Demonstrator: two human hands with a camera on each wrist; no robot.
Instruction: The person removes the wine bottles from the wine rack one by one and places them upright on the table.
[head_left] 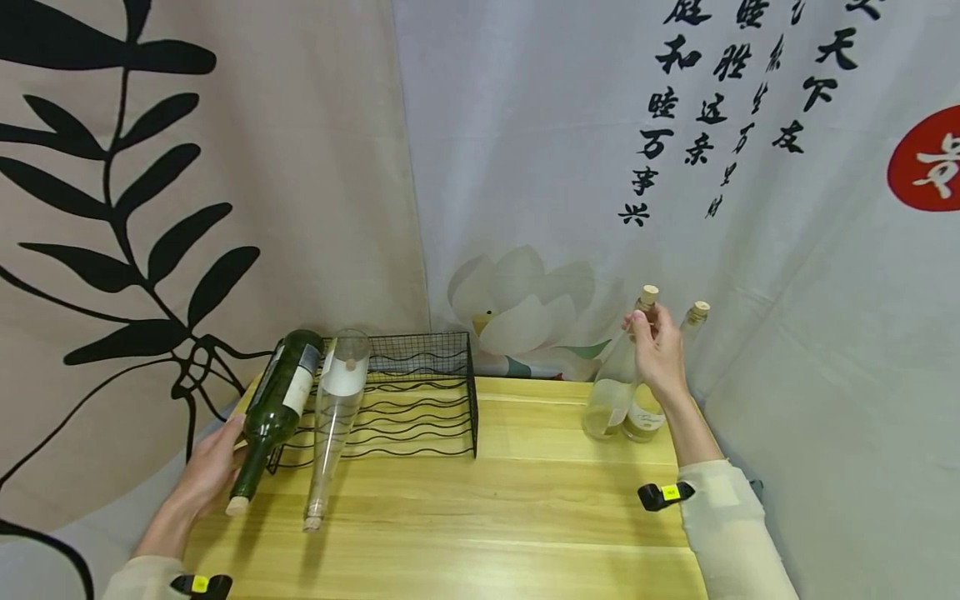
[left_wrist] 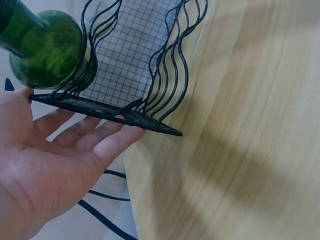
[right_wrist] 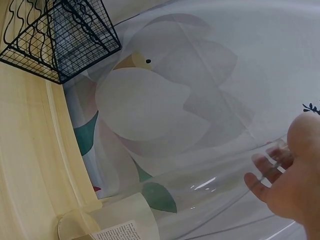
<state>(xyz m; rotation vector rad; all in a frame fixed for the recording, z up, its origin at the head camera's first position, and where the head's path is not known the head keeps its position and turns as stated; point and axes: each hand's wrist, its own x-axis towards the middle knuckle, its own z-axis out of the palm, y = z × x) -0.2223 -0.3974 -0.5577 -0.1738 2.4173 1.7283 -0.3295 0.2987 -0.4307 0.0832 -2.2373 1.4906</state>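
Note:
My left hand [head_left: 210, 471] grips the left end of a black wire wine rack [head_left: 475, 408], its fingers passing behind the end frame in the left wrist view. A corked green wine bottle [head_left: 281, 396] lies on the rack beside this hand, neck toward me. Next to it lies a clear corked bottle [head_left: 330, 442] with a white label. At the right, my right hand [head_left: 660, 350] pinches the neck of an upright clear glass bottle [head_left: 606, 400] just below its cork. Its label [right_wrist: 117, 232] shows in the right wrist view.
Right behind the held bottle stands another corked bottle [head_left: 645, 417], partly hidden by my hand. The wooden table [head_left: 525, 500] has a curved left edge. Hanging cloth with printed leaves and a flower [head_left: 525, 304] borders the back and sides.

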